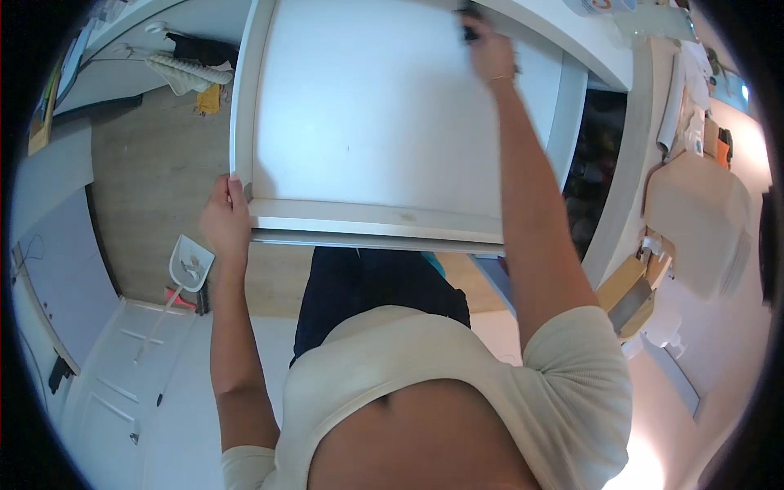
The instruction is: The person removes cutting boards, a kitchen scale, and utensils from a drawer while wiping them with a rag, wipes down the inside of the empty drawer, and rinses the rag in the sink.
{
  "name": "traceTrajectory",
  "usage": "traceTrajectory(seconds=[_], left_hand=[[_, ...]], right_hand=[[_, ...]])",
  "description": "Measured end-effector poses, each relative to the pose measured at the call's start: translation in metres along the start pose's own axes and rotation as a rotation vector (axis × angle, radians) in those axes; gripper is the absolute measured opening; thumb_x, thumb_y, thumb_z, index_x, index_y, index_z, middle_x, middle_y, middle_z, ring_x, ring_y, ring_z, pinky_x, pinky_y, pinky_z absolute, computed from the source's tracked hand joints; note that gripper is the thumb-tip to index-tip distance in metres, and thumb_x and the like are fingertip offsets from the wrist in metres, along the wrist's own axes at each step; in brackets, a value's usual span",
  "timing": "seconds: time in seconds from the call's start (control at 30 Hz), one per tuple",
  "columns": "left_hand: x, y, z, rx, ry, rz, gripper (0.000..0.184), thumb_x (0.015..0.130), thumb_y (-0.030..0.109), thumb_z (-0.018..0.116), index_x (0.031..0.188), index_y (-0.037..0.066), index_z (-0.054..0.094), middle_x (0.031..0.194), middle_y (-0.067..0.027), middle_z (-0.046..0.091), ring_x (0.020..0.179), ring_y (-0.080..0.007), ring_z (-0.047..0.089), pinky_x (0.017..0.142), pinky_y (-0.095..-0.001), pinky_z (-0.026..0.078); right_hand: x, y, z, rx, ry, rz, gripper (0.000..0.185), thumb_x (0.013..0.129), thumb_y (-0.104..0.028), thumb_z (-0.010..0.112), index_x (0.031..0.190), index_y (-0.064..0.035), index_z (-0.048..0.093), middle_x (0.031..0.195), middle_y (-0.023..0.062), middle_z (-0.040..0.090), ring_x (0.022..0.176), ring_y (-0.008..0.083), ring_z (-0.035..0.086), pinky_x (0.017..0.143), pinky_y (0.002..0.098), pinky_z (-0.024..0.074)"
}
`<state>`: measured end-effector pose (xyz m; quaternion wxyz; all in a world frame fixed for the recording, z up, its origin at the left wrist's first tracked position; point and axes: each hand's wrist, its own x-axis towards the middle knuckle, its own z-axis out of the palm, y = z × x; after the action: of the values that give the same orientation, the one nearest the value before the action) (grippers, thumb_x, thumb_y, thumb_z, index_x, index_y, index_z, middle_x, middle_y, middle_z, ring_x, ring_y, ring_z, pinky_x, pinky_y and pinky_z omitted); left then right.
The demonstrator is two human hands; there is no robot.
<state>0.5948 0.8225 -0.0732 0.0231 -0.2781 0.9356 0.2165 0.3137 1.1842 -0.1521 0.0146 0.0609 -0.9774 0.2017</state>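
Observation:
A pulled-out white drawer (pixel 327 214) lies in front of me, its bottom bare except for tiny specks. My left hand (pixel 224 214) grips the drawer's near left corner, thumb on the rim. At the far right inside the drawer, my right hand (pixel 492 55) is closed around a small dark object (pixel 469 23), blurred and too unclear to name. That object is close to the drawer's bottom near the far side.
On the floor at left are a white dustpan (pixel 191 263) and a brush (pixel 202 300). Cloths (pixel 184 73) hang at upper left. A cream container (pixel 698 216) and a wooden box (pixel 622 286) stand at right. A dark gap (pixel 594 171) runs beside the drawer.

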Motion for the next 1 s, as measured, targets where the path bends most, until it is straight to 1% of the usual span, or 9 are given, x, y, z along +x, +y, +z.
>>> traceTrajectory(seconds=[0.07,0.2,0.37,0.5,0.6,0.67,0.87,0.93,1.0], left_hand=[[-0.004,-0.003,0.003,-0.01,0.047,0.031,0.028,0.092,0.031,0.043,0.095,0.01,0.061,0.068,-0.016,0.058,0.061,-0.0338,0.057,0.055,-0.0407,0.043],[0.0,-0.008,-0.001,-0.027,-0.047,-0.009,0.029,0.093,0.032,0.042,0.094,0.01,0.06,0.067,-0.0157,0.058,0.06,-0.0337,0.057,0.054,-0.041,0.043],[-0.002,-0.006,0.001,-0.002,0.018,0.015,0.028,0.092,0.032,0.044,0.093,0.01,0.061,0.07,-0.0156,0.06,0.064,-0.0346,0.06,0.056,-0.0434,0.045],[0.0,-0.003,-0.003,0.029,-0.055,-0.047,0.027,0.092,0.031,0.045,0.092,0.009,0.061,0.07,-0.0151,0.061,0.065,-0.0346,0.06,0.056,-0.0437,0.045],[-0.001,-0.004,-0.001,0.016,0.004,-0.046,0.026,0.091,0.03,0.045,0.09,0.009,0.06,0.071,-0.0151,0.061,0.065,-0.0348,0.06,0.057,-0.0437,0.045],[0.0,-0.003,-0.001,-0.033,-0.011,-0.057,0.024,0.091,0.028,0.046,0.09,0.009,0.06,0.07,-0.0153,0.06,0.065,-0.0349,0.059,0.058,-0.0434,0.045],[0.002,0.002,-0.005,0.028,-0.039,-0.07,0.022,0.09,0.026,0.047,0.084,0.008,0.058,0.069,-0.0133,0.059,0.066,-0.034,0.058,0.058,-0.0435,0.044],[0.001,0.001,-0.005,0.014,-0.017,-0.043,0.023,0.09,0.027,0.047,0.083,0.008,0.058,0.069,-0.0129,0.06,0.066,-0.0338,0.058,0.058,-0.0437,0.044],[0.0,0.004,-0.007,-0.012,0.011,-0.017,0.023,0.09,0.027,0.047,0.082,0.008,0.058,0.07,-0.0125,0.06,0.066,-0.0337,0.058,0.058,-0.044,0.044]], right_hand=[[-0.038,-0.047,0.052,-0.11,-0.021,-0.206,0.043,0.074,-0.001,0.053,0.107,-0.0264,0.064,0.087,0.0127,0.065,0.08,0.0338,0.06,0.078,0.0414,0.0472],[-0.126,-0.123,0.019,0.31,-0.223,-0.474,0.046,0.072,0.008,0.051,0.11,-0.0161,0.063,0.113,0.0036,0.061,0.087,0.0259,0.058,0.087,0.0339,0.0447],[-0.071,-0.048,-0.006,0.853,-0.029,0.281,0.041,0.076,0.005,0.047,0.113,-0.0072,0.057,0.106,0.0138,0.061,0.098,0.0268,0.059,0.088,0.0335,0.045],[0.001,0.001,0.001,0.431,0.261,0.248,0.039,0.078,0.002,0.046,0.115,-0.0055,0.056,0.109,0.0173,0.06,0.106,0.031,0.055,0.091,0.037,0.0416],[0.058,0.007,0.039,-0.125,0.302,-0.064,0.038,0.079,-0.001,0.046,0.115,-0.0064,0.057,0.115,0.0172,0.058,0.111,0.0328,0.052,0.095,0.0366,0.0395],[0.095,-0.003,0.057,-0.547,0.029,-0.259,0.032,0.082,-0.014,0.047,0.111,-0.0032,0.059,0.111,0.0198,0.06,0.1,0.0341,0.058,0.087,0.0423,0.0443],[0.115,-0.096,0.092,-0.041,0.063,-0.223,0.032,0.082,-0.006,0.044,0.11,-0.0043,0.06,0.113,0.0182,0.06,0.103,0.0317,0.058,0.089,0.0393,0.0445],[0.105,-0.107,0.109,-0.181,0.206,-0.485,0.02,0.082,-0.009,0.05,0.094,-0.0056,0.065,0.092,0.0166,0.064,0.09,0.0306,0.06,0.08,0.0385,0.0451],[0.053,-0.142,0.071,0.472,-0.17,-0.733,0.037,0.081,0.002,0.039,0.11,-0.0054,0.061,0.117,0.016,0.059,0.107,0.0306,0.056,0.093,0.0378,0.0427]])
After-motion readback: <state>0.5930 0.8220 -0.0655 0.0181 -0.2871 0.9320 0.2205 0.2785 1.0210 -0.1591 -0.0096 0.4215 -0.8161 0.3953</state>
